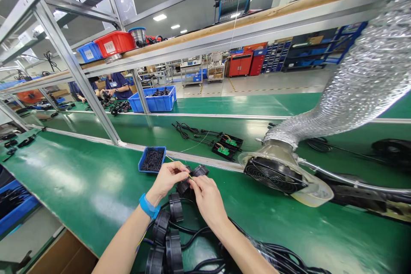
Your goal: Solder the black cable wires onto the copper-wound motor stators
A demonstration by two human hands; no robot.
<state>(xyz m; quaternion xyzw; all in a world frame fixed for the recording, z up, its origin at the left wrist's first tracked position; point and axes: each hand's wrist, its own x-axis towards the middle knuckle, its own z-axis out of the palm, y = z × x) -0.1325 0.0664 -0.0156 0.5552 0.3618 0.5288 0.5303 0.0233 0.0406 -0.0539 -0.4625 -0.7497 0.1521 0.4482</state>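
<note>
My left hand (169, 178), with a blue band on its wrist, pinches a thin yellow-green wire (190, 177). My right hand (208, 196) meets it at the fingertips, closed on the same wire. Just behind the fingers sit black ribbed round caps (200, 171). More caps of this kind (174, 250) stand in a group below and between my forearms, with black cables (282, 254) running from them to the lower right. Left of my fingers, a small blue bin (141, 163) holds many short black tubes (153, 159). The exact grip is partly hidden by my fingers.
A fume extractor fan (272, 174) with a foil duct (353, 72) stands to the right. Black housings with green circuit boards (224, 150) lie beyond the metal rail (205, 160). Overhead runs a shelf (199, 45). Co-workers (117, 85) sit far left near a blue crate (157, 102).
</note>
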